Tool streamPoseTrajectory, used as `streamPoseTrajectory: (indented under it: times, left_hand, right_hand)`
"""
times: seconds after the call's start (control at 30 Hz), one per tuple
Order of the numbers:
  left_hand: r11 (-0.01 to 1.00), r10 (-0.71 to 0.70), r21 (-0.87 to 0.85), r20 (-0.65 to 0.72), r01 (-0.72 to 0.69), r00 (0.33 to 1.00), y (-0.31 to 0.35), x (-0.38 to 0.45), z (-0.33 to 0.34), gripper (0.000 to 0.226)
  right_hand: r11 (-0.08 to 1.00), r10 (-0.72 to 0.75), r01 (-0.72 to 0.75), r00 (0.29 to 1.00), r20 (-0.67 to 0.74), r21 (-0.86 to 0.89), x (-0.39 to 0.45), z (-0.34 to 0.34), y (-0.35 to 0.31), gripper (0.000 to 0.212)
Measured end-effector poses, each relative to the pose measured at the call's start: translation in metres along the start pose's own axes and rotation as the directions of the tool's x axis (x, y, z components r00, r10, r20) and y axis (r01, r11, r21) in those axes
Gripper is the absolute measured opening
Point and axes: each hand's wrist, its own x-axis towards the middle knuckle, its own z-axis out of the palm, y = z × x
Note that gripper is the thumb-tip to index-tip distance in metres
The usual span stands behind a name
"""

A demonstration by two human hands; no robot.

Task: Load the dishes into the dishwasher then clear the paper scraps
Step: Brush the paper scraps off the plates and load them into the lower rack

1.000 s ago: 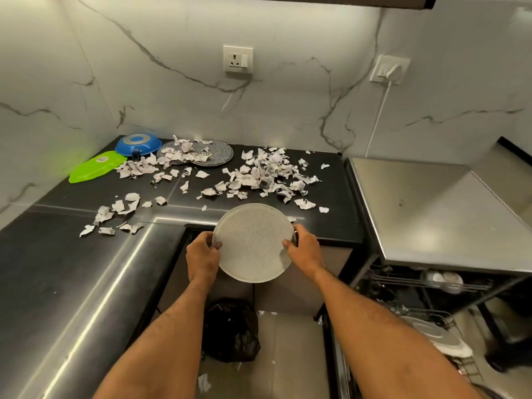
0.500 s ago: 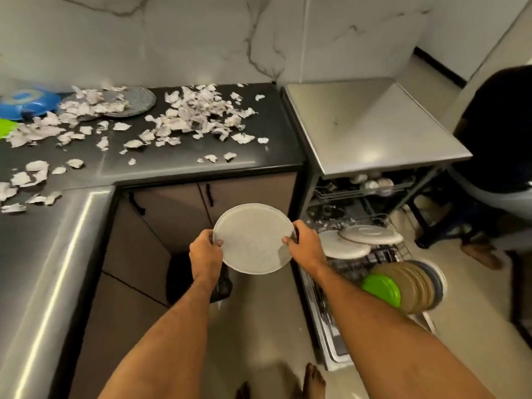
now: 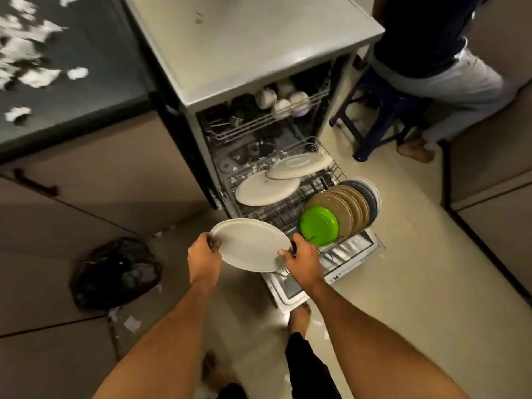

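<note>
Above lower rack [image 3: 290, 208]: grey plate [image 3: 250, 244] face-up, tilted; left hand [image 3: 203, 259], right hand [image 3: 304, 260] gripping opposite rims.

1. At lower centre, the left hand [image 3: 203, 259] and right hand [image 3: 305, 262] grip opposite edges of a pale plate [image 3: 250, 244].
2. Right of it, the dishwasher's [image 3: 244, 47] lower rack [image 3: 288, 208] holds two flat pale plates, a green plate [image 3: 319, 225] and upright brown plates [image 3: 347, 207].
3. Paper scraps [image 3: 37, 77] lie on the counter [image 3: 86, 105], upper left.
4. A black bag [image 3: 115, 272] sits on the floor, lower left.
</note>
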Motion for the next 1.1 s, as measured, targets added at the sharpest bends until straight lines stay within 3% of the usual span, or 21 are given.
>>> streamPoseTrajectory:
  times: [0.23,0.5,0.77,1.1]
  left_hand:
    - [0.995,0.054,0.078,0.112,-0.063,0.992,0.027,0.025,0.140,0.018]
    - [0.951,0.199,0.200,0.194,-0.237,0.961,0.049,0.071,0.244,0.024]
    - [0.882,0.351,0.220,0.283,-0.416,0.893,0.088,0.131,0.321,0.034]
    - [0.905,0.346,0.125,0.337,-0.406,0.876,0.099,0.169,0.363,0.031]
  right_hand:
    - [0.988,0.133,-0.126,0.989,-0.068,0.093,0.032,-0.017,0.122,0.015]
    - [0.965,0.225,-0.190,0.955,-0.195,0.183,0.075,-0.005,0.207,0.011]
    - [0.941,0.284,-0.190,0.893,-0.348,0.279,0.127,0.007,0.245,0.015]
    - [0.942,0.283,-0.190,0.892,-0.352,0.277,0.166,0.005,0.256,0.018]
